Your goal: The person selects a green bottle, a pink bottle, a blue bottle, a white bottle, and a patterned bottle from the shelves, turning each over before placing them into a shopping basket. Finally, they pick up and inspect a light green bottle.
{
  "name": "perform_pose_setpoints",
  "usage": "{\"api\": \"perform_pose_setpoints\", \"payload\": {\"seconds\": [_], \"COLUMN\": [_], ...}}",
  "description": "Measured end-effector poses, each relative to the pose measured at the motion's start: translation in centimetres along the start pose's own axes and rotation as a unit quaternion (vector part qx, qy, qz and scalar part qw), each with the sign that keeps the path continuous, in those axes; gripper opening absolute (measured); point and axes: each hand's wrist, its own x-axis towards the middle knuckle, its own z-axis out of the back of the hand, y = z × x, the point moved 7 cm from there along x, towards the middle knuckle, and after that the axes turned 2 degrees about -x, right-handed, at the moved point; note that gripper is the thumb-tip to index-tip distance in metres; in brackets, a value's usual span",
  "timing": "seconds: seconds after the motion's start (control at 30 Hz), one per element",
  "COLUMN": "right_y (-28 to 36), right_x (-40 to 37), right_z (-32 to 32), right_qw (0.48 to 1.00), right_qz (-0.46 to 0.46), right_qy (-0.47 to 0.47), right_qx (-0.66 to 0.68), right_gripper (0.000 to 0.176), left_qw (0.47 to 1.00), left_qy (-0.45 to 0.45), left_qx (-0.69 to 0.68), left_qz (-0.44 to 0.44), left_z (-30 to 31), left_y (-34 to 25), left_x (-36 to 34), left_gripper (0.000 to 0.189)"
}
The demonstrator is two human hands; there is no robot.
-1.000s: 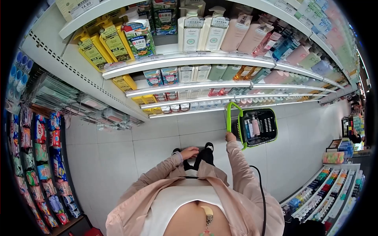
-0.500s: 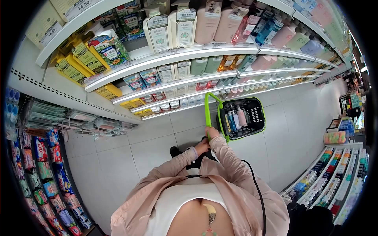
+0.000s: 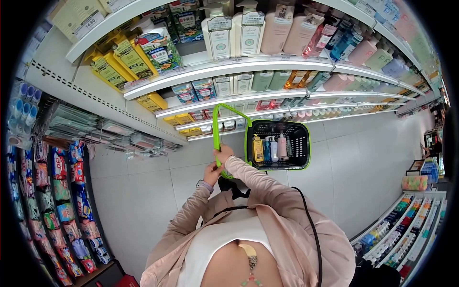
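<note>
A black shopping basket (image 3: 303,165) with a green rim sits in front of the shelves, its green handle (image 3: 216,125) swung over to the left. My right hand (image 3: 224,154) is wrapped round the handle's side. Just below it, my left hand (image 3: 212,173) has its fingers curled at the lower part of the same handle, close to my right wrist. Inside the basket stand several bottles, among them a yellow pump bottle (image 3: 258,148), a pale bottle (image 3: 274,149) and a pink bottle (image 3: 282,146).
Curved white shelves (image 3: 201,65) ahead carry rows of pump bottles and boxes. On the left hang packets on hooks (image 3: 81,126), above a rack of colourful packages (image 3: 60,189). A lower shelf unit (image 3: 397,229) stands at the right. Grey floor tiles (image 3: 330,165) lie between. A black cable (image 3: 313,225) runs down my right side.
The basket and both hands have shifted left in view, and the handle leans further out from the basket. More of the yellow bottle shows now. The shelves have slid right in view.
</note>
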Motion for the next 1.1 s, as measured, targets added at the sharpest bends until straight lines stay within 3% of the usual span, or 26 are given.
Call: {"api": "perform_pose_setpoints", "payload": {"seconds": [0.47,0.53,0.6,0.67,0.73,0.8,0.87,0.93,1.07,1.1], "right_y": [6.5,3.9,0.6,-6.1,-10.0,-15.6,-17.4,-18.7,-19.0,-18.6], "right_x": [-0.1,1.1,-0.7,-0.8,-5.0,-5.8,-7.7,-8.5,-8.6,-7.9], "right_z": [-7.1,-9.9,-10.1,-10.5,-6.8,-5.1,-1.4,1.3,3.5,4.1], "right_qw": [0.996,0.983,0.938,0.931,0.907,0.891,0.891,0.905,0.847,0.845], "right_qz": [0.07,0.054,-0.087,-0.102,-0.248,-0.275,-0.311,-0.303,-0.328,-0.309], "right_qy": [0.046,0.154,0.241,0.282,0.225,0.204,0.11,0.067,0.012,0.01], "right_qx": [-0.022,0.086,0.233,0.207,0.254,0.3,0.31,0.292,0.418,0.435], "right_gripper": [0.036,0.038,0.038,0.035,0.029,0.024,0.022,0.023,0.025,0.025], "left_qw": [0.99,0.99,0.926,0.903,0.869,0.877,0.877,0.842,0.853,0.837], "left_qy": [-0.095,-0.079,-0.17,-0.242,-0.293,-0.282,-0.286,-0.339,-0.295,-0.301], "left_qx": [0.076,0.081,0.298,0.325,0.374,0.374,0.386,0.419,0.41,0.42], "left_qz": [-0.074,-0.086,-0.159,-0.145,-0.138,-0.105,-0.039,-0.041,0.135,0.18], "left_z": [9.9,11.6,14.7,19.0,21.0,23.9,25.8,29.3,39.2,39.5], "left_y": [-3.0,-2.0,-2.5,0.3,-0.2,1.4,3.2,7.7,20.3,20.3], "left_x": [-2.7,-1.8,-1.7,-1.1,-2.7,-2.3,-2.1,-1.8,-1.6,-3.1], "left_gripper": [0.022,0.022,0.024,0.023,0.021,0.019,0.017,0.017,0.016,0.021]}}
